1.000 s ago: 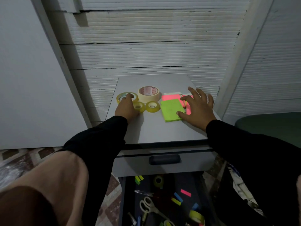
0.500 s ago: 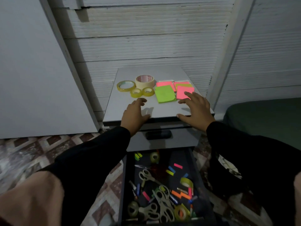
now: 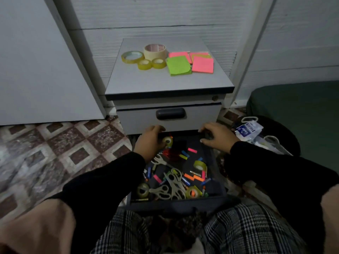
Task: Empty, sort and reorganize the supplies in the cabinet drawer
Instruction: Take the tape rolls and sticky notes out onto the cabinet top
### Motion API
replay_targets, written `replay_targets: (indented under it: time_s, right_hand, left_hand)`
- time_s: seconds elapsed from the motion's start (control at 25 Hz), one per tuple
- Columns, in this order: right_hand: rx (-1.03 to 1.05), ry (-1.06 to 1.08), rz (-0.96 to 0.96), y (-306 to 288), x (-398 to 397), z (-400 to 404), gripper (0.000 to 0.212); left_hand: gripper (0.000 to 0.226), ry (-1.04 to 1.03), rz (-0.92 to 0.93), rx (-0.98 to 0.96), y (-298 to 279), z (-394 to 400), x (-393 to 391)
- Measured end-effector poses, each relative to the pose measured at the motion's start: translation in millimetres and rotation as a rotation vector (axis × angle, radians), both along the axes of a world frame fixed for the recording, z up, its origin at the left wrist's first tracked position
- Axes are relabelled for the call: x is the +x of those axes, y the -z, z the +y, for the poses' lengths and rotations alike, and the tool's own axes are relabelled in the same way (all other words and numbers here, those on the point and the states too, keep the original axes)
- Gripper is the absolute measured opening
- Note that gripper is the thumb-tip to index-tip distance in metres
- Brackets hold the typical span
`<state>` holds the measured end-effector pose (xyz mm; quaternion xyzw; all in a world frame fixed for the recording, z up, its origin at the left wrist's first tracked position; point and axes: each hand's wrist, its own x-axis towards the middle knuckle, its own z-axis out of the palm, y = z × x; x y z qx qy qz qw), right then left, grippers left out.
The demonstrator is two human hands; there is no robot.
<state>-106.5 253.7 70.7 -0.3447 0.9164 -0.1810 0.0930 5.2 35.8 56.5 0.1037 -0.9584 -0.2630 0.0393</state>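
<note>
Grey cabinet (image 3: pixel 165 83), yellow tape rolls (image 3: pixel 145 64), green and pink sticky notes (image 3: pixel 178 66), plaid trousers (image 3: pixel 247 231).

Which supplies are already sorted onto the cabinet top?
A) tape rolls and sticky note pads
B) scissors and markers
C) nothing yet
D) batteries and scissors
A: four tape rolls sit grouped at the left of the cabinet top, with green and pink sticky note pads beside them at the right; the scissors lie in the open drawer below.
</note>
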Motion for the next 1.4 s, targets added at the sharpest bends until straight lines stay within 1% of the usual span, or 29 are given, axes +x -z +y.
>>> replay_targets:
  time_s: [0.12, 0.24, 0.36, 0.48, 0.6, 0.68, 0.72, 0.84, 0.96, 1.0, 1.08, 1.12, 1.2, 1.32, 1.4]
  right_hand:
    - [0.139, 0.01, -0.09, 32, 5, -2, 0.036]
    - [0.231, 0.079, -0.176, 69, 10, -4, 0.038]
    - [0.271, 0.132, -0.276, 99, 13, -6, 0.041]
    - [0.359, 0.119, -0.325, 122, 16, -12, 0.051]
    - [0.388, 0.145, -0.326, 140, 14, -17, 0.057]
    - [0.377, 0.191, -0.295, 150, 9, -18, 0.057]
    - [0.369, 0.21, -0.277, 153, 7, -17, 0.055]
    - [0.402, 0.224, -0.23, 162, 5, -18, 0.037]
    - [0.439, 0.236, -0.2, 169, 4, -20, 0.032]
    - [0.431, 0.244, -0.205, 170, 4, -20, 0.031]
    - [0.408, 0.238, -0.234, 172, 3, -21, 0.029]
    - [0.393, 0.232, -0.253, 172, 3, -20, 0.028]
    - [0.37, 0.219, -0.286, 172, 3, -20, 0.028]
    - [0.334, 0.224, -0.322, 167, 3, -18, 0.021]
    - [0.32, 0.222, -0.35, 162, 4, -19, 0.025]
  left_hand:
    - [0.045, 0.001, -0.127, -0.109, 33, -4, 9]
    - [0.043, 0.028, -0.296, -0.179, 63, -5, 16]
    - [0.039, 0.114, -0.412, -0.302, 85, -1, 21]
    - [0.045, 0.221, -0.476, -0.401, 104, 2, 23]
    - [0.047, 0.343, -0.475, -0.426, 120, 9, 21]
    - [0.046, 0.446, -0.468, -0.483, 125, 21, 18]
    - [0.047, 0.508, -0.464, -0.518, 129, 28, 17]
    - [0.049, 0.701, -0.441, -0.57, 145, 44, 14]
    - [0.047, 0.839, -0.283, -0.655, 160, 57, 11]
    - [0.047, 0.881, -0.308, -0.655, 163, 61, 10]
    - [0.05, 0.894, -0.429, -0.616, 169, 63, 9]
    - [0.05, 0.877, -0.45, -0.59, 170, 63, 7]
    - [0.048, 0.854, -0.424, -0.575, 169, 64, 5]
    - [0.043, 0.826, -0.411, -0.579, 169, 68, 6]
    - [0.04, 0.814, -0.401, -0.586, 169, 67, 10]
